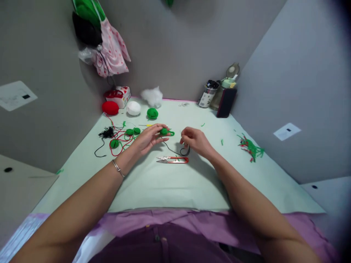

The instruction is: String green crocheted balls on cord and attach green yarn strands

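Observation:
In the head view my left hand holds a small green crocheted piece between its fingers, with a green loop sticking out to the right. A black yarn strand runs from below that hand and curls on the table under my right hand. My right hand is closed in a pinch just right of the piece, apart from it; what its fingertips hold is too small to make out. Thread snips with an orange-red handle lie in front of both hands, blades to the left.
Green discs, tangled red yarn and a black yarn bundle lie left. Behind are red, white and green balls and stuffing. A phone leans back right; yarn scraps lie right.

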Demonstrator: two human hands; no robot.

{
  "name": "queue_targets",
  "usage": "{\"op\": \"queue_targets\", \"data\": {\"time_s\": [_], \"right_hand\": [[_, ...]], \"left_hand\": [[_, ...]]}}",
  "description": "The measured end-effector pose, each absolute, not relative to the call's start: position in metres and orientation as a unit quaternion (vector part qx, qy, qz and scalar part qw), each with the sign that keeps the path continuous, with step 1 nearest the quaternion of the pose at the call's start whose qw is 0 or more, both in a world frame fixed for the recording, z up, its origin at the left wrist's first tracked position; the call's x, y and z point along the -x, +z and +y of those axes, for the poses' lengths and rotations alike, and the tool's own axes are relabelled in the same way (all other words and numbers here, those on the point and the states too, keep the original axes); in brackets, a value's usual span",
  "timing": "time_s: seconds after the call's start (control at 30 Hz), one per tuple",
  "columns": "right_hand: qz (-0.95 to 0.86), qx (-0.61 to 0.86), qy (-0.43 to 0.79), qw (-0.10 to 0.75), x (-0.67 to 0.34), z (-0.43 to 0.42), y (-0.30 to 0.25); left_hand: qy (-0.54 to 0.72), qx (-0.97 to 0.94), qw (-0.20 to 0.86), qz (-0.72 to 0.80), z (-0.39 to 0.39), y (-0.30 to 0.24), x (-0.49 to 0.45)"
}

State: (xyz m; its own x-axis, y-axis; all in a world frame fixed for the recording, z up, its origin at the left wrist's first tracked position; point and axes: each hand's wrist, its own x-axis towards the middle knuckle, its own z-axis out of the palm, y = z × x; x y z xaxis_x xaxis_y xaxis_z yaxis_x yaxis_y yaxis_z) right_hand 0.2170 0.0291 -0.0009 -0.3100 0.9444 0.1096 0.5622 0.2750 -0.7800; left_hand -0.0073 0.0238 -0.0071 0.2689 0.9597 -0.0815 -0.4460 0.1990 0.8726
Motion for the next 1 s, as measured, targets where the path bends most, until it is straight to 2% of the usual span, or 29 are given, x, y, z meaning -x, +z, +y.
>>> {"op": "queue_targets", "data": {"time_s": [0.1,0.27,0.4,0.67,0.83,1.0], "right_hand": [[-0.626,0.427,0.516,0.399,-0.215,0.024,0.008],[-0.545,0.333,0.628,0.444,-0.206,0.015,0.018],[-0.486,0.332,0.626,0.512,-0.215,0.022,0.024],[-0.269,0.345,0.611,0.659,-0.266,0.056,0.034],[-0.206,0.341,0.588,0.704,-0.281,0.063,0.036],[-0.219,0.335,0.567,0.72,-0.288,0.065,0.034]], "left_hand": [[0.49,-0.393,0.691,0.359,0.021,-0.004,0.005],[0.384,-0.521,0.684,0.337,0.007,0.001,-0.003],[0.318,-0.566,0.703,0.29,0.002,0.001,-0.005],[0.36,-0.532,0.686,0.341,0.019,-0.006,0.01],[0.369,-0.535,0.671,0.356,0.025,-0.008,0.019],[0.397,-0.529,0.648,0.377,0.03,-0.005,0.028]]}}
